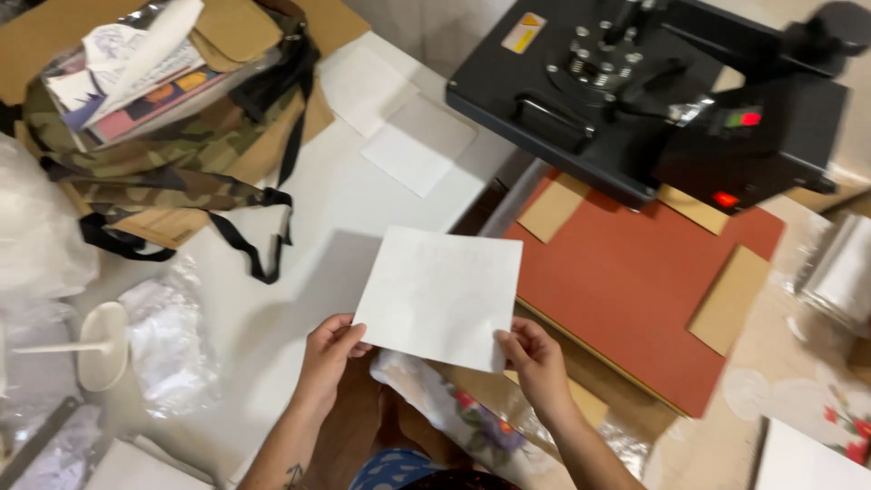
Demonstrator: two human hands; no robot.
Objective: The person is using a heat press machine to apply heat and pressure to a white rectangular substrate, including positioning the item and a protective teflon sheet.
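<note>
While my left hand [328, 349] and right hand [535, 356] pinch the white sheet's [440, 295] lower corners, fingers closed on it above the table's [336, 204] edge beside the red pad [635, 290], it seems light and floppy.

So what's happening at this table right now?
A person holds a white square sheet by its two lower corners, the left hand on one and the right hand on the other, lifted above the white table. Just beyond it stands a black heat press, swung open over its reddish-orange pad. A camouflage bag stuffed with papers sits to the left.
</note>
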